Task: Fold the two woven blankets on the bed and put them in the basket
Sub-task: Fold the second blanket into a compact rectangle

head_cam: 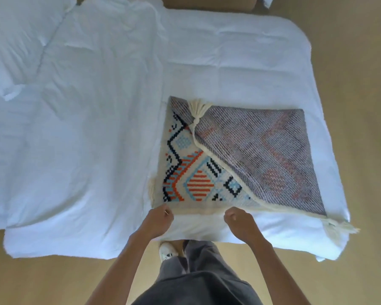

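Note:
A woven blanket [207,172] with an orange, blue and black pattern lies on the right part of the white bed [86,128]. One corner is turned over diagonally, showing the greyish underside [273,150] and a cream tassel [198,108]. Another tassel [341,226] hangs at the near right corner. My left hand [160,221] grips the blanket's near edge at its left end, fingers curled. My right hand [240,220] grips the same near edge about a hand's width to the right. No second blanket and no basket are in view.
The bed's white duvet is rumpled on the left, with a pillow [13,40] at the far left. Tan floor [350,282] surrounds the bed's near and right sides. My legs and a white shoe [167,252] stand against the near bed edge. A brown piece of furniture [209,2] sits beyond the bed.

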`<action>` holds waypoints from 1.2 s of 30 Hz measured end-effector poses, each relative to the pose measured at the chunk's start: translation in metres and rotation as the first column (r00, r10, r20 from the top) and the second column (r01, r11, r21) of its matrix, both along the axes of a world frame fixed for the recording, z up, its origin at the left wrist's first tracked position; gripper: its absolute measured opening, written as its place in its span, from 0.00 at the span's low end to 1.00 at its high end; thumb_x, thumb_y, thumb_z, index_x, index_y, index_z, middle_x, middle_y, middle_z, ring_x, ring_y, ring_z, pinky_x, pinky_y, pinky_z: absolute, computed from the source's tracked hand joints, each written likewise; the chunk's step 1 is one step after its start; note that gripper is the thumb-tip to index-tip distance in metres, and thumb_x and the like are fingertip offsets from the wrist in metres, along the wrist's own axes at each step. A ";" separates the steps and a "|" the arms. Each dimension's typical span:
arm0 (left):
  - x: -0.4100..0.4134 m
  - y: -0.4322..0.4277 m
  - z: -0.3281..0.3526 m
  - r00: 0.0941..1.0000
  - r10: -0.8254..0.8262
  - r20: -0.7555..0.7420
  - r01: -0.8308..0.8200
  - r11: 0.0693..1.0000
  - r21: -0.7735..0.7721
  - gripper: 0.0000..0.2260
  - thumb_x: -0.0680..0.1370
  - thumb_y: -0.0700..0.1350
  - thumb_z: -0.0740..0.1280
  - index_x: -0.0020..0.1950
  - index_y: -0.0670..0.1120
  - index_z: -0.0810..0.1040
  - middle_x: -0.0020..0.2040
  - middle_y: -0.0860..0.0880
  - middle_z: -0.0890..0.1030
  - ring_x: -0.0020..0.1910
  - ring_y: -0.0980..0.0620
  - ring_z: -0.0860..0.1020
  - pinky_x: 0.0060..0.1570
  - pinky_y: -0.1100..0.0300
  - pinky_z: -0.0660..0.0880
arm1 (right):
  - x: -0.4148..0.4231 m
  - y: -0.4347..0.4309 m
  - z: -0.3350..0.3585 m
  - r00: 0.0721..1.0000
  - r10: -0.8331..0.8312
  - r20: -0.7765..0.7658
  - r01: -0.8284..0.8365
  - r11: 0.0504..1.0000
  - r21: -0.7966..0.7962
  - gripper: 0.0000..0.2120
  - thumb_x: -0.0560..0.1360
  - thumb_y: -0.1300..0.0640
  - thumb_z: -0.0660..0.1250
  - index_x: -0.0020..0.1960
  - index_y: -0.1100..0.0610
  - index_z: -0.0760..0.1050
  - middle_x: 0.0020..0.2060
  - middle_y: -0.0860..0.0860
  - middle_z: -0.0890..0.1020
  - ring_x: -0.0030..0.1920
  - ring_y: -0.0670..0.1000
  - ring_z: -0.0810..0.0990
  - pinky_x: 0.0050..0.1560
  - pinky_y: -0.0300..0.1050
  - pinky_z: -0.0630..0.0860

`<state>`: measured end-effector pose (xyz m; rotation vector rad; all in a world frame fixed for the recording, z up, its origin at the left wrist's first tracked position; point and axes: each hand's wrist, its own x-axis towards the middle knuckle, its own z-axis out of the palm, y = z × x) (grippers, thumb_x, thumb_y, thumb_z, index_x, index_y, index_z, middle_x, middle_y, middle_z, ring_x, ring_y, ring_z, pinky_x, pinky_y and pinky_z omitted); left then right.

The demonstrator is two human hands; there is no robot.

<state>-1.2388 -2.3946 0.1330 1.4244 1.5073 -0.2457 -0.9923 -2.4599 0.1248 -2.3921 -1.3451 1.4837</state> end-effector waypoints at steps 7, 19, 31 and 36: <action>0.049 0.076 -0.018 0.990 -0.139 -0.016 0.140 0.989 0.056 0.12 0.81 0.43 0.55 0.38 0.51 0.64 0.35 0.54 0.70 0.32 0.59 0.68 0.25 0.70 0.64 | 0.017 0.048 -0.033 0.997 -0.049 -0.054 0.048 0.999 -0.016 0.11 0.78 0.55 0.58 0.57 0.56 0.74 0.53 0.53 0.79 0.46 0.48 0.74 0.44 0.39 0.70; 0.122 0.204 -0.105 0.823 -0.486 -0.294 0.565 0.755 0.333 0.21 0.77 0.41 0.61 0.70 0.42 0.63 0.69 0.42 0.67 0.67 0.46 0.66 0.66 0.51 0.67 | 0.025 0.144 -0.107 0.992 -0.021 0.121 0.016 0.999 0.043 0.19 0.79 0.57 0.56 0.70 0.56 0.65 0.65 0.53 0.72 0.63 0.51 0.72 0.61 0.46 0.71; 0.139 0.295 -0.175 0.483 -0.530 -0.697 0.875 0.326 0.358 0.24 0.73 0.44 0.66 0.67 0.43 0.65 0.67 0.43 0.67 0.71 0.43 0.60 0.70 0.41 0.57 | 0.023 0.190 -0.192 0.805 0.180 0.565 -0.235 0.972 0.026 0.29 0.74 0.63 0.59 0.73 0.58 0.54 0.68 0.58 0.65 0.66 0.59 0.66 0.65 0.57 0.65; 0.120 0.296 -0.178 0.518 -0.472 -0.713 0.849 0.384 0.363 0.10 0.76 0.42 0.61 0.57 0.44 0.72 0.50 0.46 0.74 0.52 0.46 0.72 0.58 0.49 0.67 | 0.036 0.204 -0.200 0.748 0.187 0.637 -0.264 0.964 0.027 0.24 0.74 0.64 0.59 0.69 0.59 0.63 0.64 0.59 0.70 0.63 0.58 0.69 0.64 0.57 0.67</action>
